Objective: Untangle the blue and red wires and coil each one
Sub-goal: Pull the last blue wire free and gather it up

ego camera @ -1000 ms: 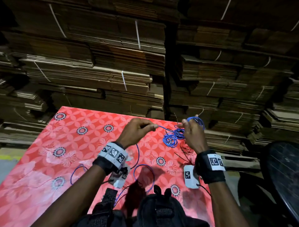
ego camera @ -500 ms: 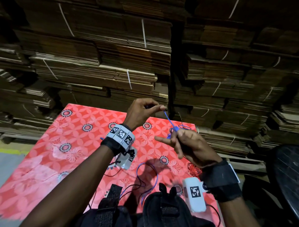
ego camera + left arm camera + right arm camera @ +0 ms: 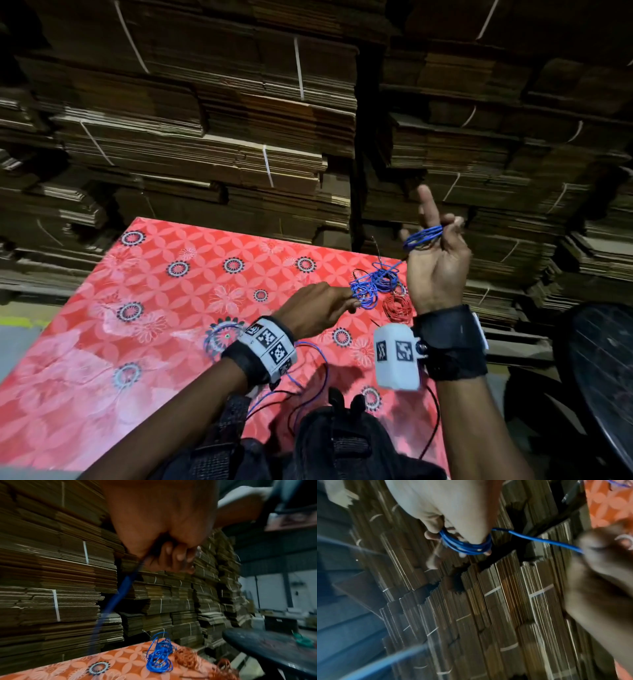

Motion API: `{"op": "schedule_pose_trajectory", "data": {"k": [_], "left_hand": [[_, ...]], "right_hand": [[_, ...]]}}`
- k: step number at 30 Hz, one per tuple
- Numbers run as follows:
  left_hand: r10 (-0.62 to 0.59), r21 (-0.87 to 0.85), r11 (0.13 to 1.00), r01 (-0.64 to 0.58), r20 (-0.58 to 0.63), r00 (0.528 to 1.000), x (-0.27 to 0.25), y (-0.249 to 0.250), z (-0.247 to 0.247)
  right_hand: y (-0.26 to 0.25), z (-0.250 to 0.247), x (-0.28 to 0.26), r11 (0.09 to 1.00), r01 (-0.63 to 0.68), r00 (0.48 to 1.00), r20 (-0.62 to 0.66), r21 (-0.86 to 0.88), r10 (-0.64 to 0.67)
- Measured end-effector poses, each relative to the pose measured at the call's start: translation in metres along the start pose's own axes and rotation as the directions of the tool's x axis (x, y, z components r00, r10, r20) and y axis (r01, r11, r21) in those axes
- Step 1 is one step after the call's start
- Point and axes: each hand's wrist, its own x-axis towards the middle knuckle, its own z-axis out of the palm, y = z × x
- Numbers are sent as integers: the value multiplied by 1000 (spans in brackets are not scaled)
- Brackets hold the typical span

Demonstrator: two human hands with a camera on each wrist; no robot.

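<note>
The blue wire is in two parts: a few loops [image 3: 423,236] wound round the fingers of my raised right hand [image 3: 431,233], and a loose tangle [image 3: 373,284] lying on the red floral table [image 3: 171,308]. A strand runs between them. My left hand [image 3: 351,303] is low at the tangle's near edge. In the left wrist view its curled fingers [image 3: 178,557] pinch a blue strand [image 3: 120,595]. The right wrist view shows the blue loops [image 3: 467,546] and the strand [image 3: 539,540] leading to the left hand. The red wire [image 3: 397,306] lies coiled beside the tangle.
Tall stacks of strapped flattened cardboard [image 3: 239,154] rise just behind the table's far edge. A black round seat [image 3: 603,377] stands at the right, with a small green wire [image 3: 302,641] on it. More blue wire [image 3: 308,370] loops near the table's front edge, under my left wrist.
My right hand has risen and turned palm towards me, with blue loops round its fingers. My left hand went up with the strand, then dropped to the tangle on the table.
</note>
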Motion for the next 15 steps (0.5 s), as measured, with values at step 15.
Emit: {"op": "schedule_pose_trajectory", "data": {"k": [15], "left_hand": [[-83, -8, 996, 87, -391, 917, 9, -16, -64]], "right_hand": [[36, -46, -21, 151, 173, 880, 222, -973, 421]]}}
